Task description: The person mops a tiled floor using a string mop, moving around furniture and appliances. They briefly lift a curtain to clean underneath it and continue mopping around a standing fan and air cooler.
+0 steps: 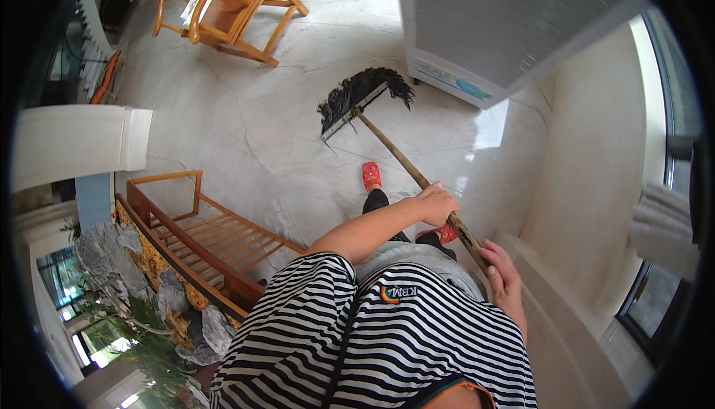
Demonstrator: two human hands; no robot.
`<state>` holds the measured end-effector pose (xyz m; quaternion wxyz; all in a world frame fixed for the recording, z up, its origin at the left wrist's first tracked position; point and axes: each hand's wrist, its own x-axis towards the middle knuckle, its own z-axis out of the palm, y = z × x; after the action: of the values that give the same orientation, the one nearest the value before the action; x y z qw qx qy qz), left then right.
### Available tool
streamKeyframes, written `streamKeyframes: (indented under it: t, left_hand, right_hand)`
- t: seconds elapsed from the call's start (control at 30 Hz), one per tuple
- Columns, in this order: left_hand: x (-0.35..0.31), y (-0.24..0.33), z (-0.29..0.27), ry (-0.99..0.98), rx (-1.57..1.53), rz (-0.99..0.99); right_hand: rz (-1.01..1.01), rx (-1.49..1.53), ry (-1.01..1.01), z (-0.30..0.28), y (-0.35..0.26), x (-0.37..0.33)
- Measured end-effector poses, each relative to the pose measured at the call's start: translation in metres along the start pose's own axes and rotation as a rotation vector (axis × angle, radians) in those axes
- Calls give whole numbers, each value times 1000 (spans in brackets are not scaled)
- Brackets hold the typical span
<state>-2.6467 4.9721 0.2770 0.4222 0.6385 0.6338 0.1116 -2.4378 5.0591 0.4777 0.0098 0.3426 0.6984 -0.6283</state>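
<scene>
A mop [402,159] with a long wooden handle slants from my body out over the marble floor. Its head of dark strands, set in a pale straight bar, lies spread on the floor beside the foot of a white cabinet-like appliance [447,85]. My left hand [436,204] is wrapped round the middle of the handle. Nearer my body, my right hand [506,276] is closed about the handle's upper end, its fingers partly hidden by the stick and its own palm. My left forearm crosses in front of my striped shirt.
A wooden armchair [238,18] stands at the far left. Nearer left are a slatted wooden rack [223,234] and a planter with grey rocks [112,256] and greenery. A pale wall with windows runs along the right. My feet wear red clogs [372,176].
</scene>
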Motion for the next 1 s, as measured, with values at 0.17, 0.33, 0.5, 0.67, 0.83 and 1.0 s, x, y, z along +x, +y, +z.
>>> streamKeyframes:
  t: [0.17, 0.33, 0.5, 0.67, 0.83, 1.0]
  left_hand:
    - [-13, -13, -55, 30, 33, -55]
    - [19, -66, -83, 297, -70, -30]
    - [-47, -261, -174, 340, -130, 74]
    - [-114, -413, -237, 463, -150, 99]
    - [-132, -423, -284, 260, 43, -32]
    - [-142, -438, -267, 367, 309, -352]
  right_hand:
    - [353, 276, -208, 6, -37, 29]
    - [590, 588, -269, 5, -57, 113]
    - [591, 668, -100, 169, -122, 258]
    - [613, 739, -107, 295, -172, 379]
    - [541, 850, -99, 327, -174, 394]
    - [524, 936, -31, 362, -180, 407]
